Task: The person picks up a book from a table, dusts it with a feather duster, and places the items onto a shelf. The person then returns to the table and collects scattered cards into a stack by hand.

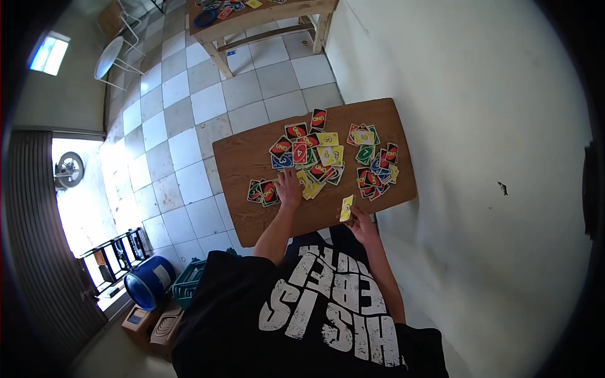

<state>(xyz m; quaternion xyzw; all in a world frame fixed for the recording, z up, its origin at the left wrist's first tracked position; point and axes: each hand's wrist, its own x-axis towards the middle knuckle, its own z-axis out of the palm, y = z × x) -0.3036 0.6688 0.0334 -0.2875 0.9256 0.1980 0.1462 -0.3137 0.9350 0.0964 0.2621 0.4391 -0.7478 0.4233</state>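
Uno cards lie in loose piles on a brown wooden table. My left hand rests at the near edge of the large middle pile, fingers stretched out just below a blue card. Yellow cards lie right beside it. In my right hand, near the table's front edge, is a small stack of Uno cards with a yellow one on top. A small group of cards sits to the left of my left hand. Two more clusters lie on the right, one with a green card.
A second wooden table with cards on it stands beyond. The white wall runs close along the right. At lower left are a blue barrel, a green crate and a doorway. A white chair stands upper left.
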